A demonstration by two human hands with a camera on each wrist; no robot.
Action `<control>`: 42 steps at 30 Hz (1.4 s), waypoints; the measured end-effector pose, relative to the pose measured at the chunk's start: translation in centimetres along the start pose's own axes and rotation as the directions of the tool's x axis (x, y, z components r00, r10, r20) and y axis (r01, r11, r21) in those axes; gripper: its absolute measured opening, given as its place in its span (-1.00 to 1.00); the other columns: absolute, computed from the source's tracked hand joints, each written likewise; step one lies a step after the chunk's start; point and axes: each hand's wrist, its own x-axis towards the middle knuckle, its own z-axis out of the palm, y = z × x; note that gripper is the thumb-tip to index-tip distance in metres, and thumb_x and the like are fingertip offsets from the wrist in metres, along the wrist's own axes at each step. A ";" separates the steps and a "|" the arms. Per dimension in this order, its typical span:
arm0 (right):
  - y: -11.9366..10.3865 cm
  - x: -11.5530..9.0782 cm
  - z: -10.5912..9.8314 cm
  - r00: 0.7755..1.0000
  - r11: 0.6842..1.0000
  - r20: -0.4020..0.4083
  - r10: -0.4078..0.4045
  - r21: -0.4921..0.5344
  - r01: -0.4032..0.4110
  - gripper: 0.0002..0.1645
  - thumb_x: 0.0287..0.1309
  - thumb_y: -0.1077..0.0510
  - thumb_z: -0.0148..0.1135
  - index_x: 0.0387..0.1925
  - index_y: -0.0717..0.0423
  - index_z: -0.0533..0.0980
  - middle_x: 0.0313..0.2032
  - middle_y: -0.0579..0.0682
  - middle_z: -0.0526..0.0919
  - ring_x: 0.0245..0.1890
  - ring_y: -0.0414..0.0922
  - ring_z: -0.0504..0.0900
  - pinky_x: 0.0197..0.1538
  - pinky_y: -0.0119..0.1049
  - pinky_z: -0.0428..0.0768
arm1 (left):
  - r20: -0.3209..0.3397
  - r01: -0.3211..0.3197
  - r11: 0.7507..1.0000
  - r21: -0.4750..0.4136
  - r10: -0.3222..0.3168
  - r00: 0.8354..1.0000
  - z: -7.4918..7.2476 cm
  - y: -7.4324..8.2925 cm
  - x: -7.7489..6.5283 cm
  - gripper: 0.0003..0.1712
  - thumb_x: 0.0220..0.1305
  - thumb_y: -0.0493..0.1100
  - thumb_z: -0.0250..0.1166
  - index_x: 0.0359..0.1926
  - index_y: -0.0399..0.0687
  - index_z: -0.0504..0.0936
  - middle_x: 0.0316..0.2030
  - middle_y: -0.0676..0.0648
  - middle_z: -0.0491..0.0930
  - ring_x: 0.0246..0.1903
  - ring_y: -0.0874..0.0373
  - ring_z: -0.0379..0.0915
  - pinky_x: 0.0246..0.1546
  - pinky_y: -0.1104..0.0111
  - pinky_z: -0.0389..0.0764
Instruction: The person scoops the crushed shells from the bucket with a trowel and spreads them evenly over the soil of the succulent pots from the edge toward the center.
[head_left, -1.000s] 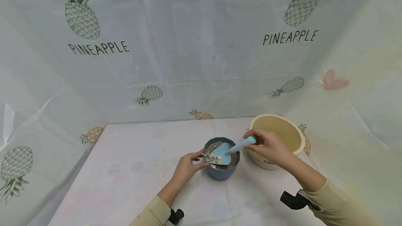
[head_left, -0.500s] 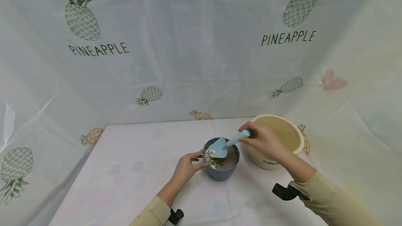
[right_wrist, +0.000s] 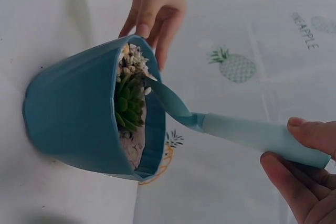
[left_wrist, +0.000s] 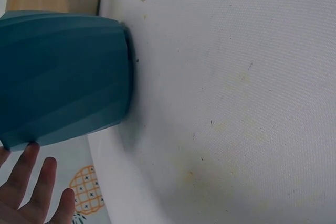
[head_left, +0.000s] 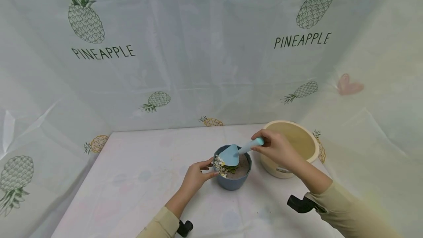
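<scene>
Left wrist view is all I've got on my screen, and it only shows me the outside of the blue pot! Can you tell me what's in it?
Observer: A green plant sits inside the blue pot.

Operator: Cool! Is anything else in there with it?

Observer: Yes, pale pebbles lie on the side nearest the left hand.

Operator: And what's the other hand doing? I can't see it at all!

Observer: The right hand holds a light blue scoop by its handle.
</scene>
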 end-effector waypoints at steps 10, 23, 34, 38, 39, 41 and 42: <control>-0.1 -1.6 -0.7 0.996 0.997 -0.025 -0.081 -0.015 0.081 -0.74 -0.04 0.41 0.47 -0.25 0.21 0.62 -0.29 -0.01 0.67 -0.36 -0.20 0.66 -0.31 -0.40 0.66 | 0.008 -0.018 1.000 -0.009 0.018 1.000 0.1 0.3 0.0 -0.30 0.10 0.00 0.48 0.28 0.02 0.53 -0.01 -0.03 0.65 -0.01 -0.08 0.54 -0.14 0.12 0.61; 0.1 -3.2 -2.0 0.988 0.989 -0.057 -0.143 -0.045 0.140 -0.66 -0.14 0.46 0.50 -0.28 0.16 0.62 -0.31 -0.08 0.65 -0.37 -0.28 0.64 -0.34 -0.38 0.67 | 0.057 -0.047 0.998 0.053 0.044 0.997 -0.7 0.6 0.5 -0.29 0.11 0.08 0.47 0.28 0.04 0.53 0.06 -0.04 0.60 0.06 -0.08 0.49 -0.03 0.01 0.54; -0.1 -4.1 -2.4 0.981 0.983 -0.074 -0.180 -0.057 0.176 -0.64 -0.15 0.46 0.51 -0.28 0.12 0.61 -0.35 -0.13 0.63 -0.36 -0.27 0.62 -0.31 -0.40 0.66 | 0.042 -0.089 0.993 0.084 0.085 0.995 -2.7 3.2 2.6 -0.33 0.13 0.01 0.47 0.27 0.05 0.53 0.14 -0.01 0.55 0.13 -0.02 0.45 0.08 -0.01 0.47; -0.2 -4.5 -3.2 0.982 0.986 -0.098 -0.161 -0.049 0.157 -0.61 -0.17 0.50 0.49 -0.28 0.14 0.60 -0.32 -0.07 0.65 -0.35 -0.28 0.62 -0.32 -0.43 0.65 | 0.073 -0.133 0.986 0.101 0.126 0.989 -2.9 5.1 3.5 -0.33 0.13 0.02 0.47 0.28 0.09 0.53 0.16 0.02 0.54 0.14 0.00 0.45 0.04 -0.01 0.50; -0.2 -4.7 -3.5 0.981 0.987 -0.111 -0.158 -0.053 0.153 -0.60 -0.18 0.51 0.49 -0.27 0.15 0.60 -0.30 -0.06 0.65 -0.34 -0.29 0.62 -0.30 -0.44 0.65 | 0.086 -0.145 0.984 0.109 0.136 0.987 -2.9 5.5 3.8 -0.33 0.14 0.03 0.46 0.28 0.11 0.52 0.17 0.03 0.53 0.14 0.01 0.44 0.03 -0.01 0.50; -0.2 -4.9 -4.1 0.978 0.987 -0.139 -0.154 -0.058 0.147 -0.59 -0.20 0.54 0.48 -0.28 0.18 0.59 -0.29 -0.01 0.66 -0.31 -0.29 0.63 -0.27 -0.46 0.64 | 0.114 -0.171 0.977 0.125 0.157 0.981 -2.8 6.4 4.3 -0.34 0.14 0.05 0.46 0.28 0.15 0.52 0.19 0.05 0.51 0.14 0.02 0.44 0.04 0.00 0.50; -0.2 -5.1 -4.4 0.977 0.988 -0.151 -0.152 -0.064 0.144 -0.59 -0.21 0.55 0.48 -0.28 0.19 0.59 -0.28 0.00 0.66 -0.31 -0.30 0.63 -0.26 -0.47 0.64 | 0.131 -0.178 0.975 0.137 0.160 0.978 -2.7 6.8 4.5 -0.33 0.14 0.07 0.46 0.29 0.16 0.52 0.19 0.06 0.51 0.15 0.02 0.44 0.04 0.01 0.51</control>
